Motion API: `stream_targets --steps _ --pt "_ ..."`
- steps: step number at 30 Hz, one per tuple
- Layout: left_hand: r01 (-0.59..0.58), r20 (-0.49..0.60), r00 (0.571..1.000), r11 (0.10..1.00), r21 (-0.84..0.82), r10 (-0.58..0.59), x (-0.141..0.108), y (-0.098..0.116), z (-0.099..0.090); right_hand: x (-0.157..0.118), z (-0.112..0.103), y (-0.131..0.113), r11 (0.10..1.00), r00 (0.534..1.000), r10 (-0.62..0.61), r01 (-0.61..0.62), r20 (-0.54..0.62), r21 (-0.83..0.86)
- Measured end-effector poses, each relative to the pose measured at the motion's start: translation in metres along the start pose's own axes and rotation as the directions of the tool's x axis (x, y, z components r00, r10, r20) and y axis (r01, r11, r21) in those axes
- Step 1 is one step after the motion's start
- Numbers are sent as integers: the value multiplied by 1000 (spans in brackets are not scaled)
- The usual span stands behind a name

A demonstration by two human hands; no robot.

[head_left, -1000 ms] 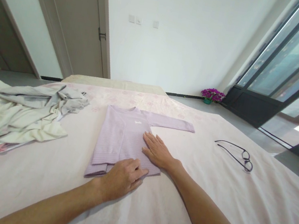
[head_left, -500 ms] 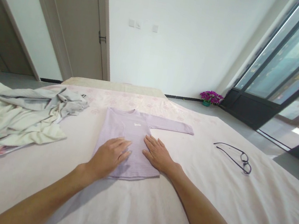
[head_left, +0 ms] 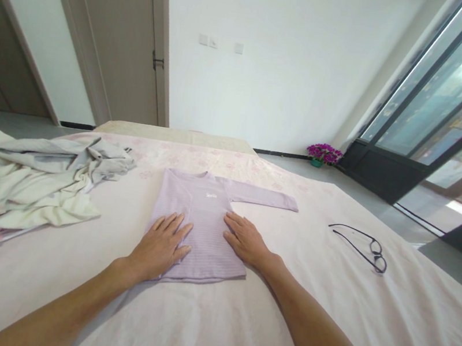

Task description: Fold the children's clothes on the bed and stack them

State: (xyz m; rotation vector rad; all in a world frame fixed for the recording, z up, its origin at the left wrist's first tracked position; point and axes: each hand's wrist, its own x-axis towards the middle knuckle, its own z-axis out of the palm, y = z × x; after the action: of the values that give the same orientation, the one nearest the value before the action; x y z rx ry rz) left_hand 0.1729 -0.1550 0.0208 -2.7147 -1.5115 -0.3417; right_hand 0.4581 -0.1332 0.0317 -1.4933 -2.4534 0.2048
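Observation:
A lilac long-sleeved shirt [head_left: 209, 228] lies flat in front of me, its neckline away from me. One sleeve stretches out to the right; the other lies folded in over the left part of the body. My left hand [head_left: 162, 247] rests flat on the shirt's lower left, fingers spread, over the folded sleeve. Along the right edge of the body lies my right hand [head_left: 246, 240], fingers stretched out and touching the fabric. A small white print shows on the chest.
The shirt lies on a pale pink bedsheet [head_left: 276, 332]. To the left is a rumpled heap of cream and grey clothes [head_left: 37, 177]. Black-framed glasses [head_left: 369, 253] lie on the right. Beyond the bed stand purple flowers [head_left: 324, 153] in a green pot.
My left hand has moved left and come down from over the middle of the shirt onto its left side, fingers now spread. The right hand has stayed at the right edge.

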Motion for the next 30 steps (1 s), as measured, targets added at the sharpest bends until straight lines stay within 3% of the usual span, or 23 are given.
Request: stream_targets --steps 3,7,10,13,15,18,22,25,28,30 --pt "4 -8 1000 1000 7 -4 0 0 1 4 -1 10 998 995 64 -62 -72 26" --pt "-2 -11 1000 1000 20 2 -1 -1 2 11 -7 48 947 932 318 -323 -175 4" --pt "-11 -15 1000 1000 24 11 -1 0 3 15 -15 90 832 810 520 -553 -271 -55" --pt "-10 -13 1000 1000 23 11 0 0 3 17 -26 130 652 619 700 -757 -356 -34" --pt "-8 -9 1000 1000 24 8 0 0 3 19 -33 151 548 509 788 -837 -347 17" --pt "-4 -25 1000 1000 22 5 1 -1 5 23 -42 171 470 432 846 -881 -312 56" --pt "-5 -52 999 1000 18 6 1 -2 8 31 -49 182 421 376 870 -903 -319 86" --pt "-6 -49 999 1000 -7 5 1 -3 8 35 -53 183 414 360 877 -902 -318 122" --pt "-15 -58 998 992 -125 8 2 -6 5 39 -59 176 480 412 853 -860 -319 173" --pt "-5 -88 996 952 -306 -23 3 -8 2 47 -63 166 595 511 785 -780 -350 195"
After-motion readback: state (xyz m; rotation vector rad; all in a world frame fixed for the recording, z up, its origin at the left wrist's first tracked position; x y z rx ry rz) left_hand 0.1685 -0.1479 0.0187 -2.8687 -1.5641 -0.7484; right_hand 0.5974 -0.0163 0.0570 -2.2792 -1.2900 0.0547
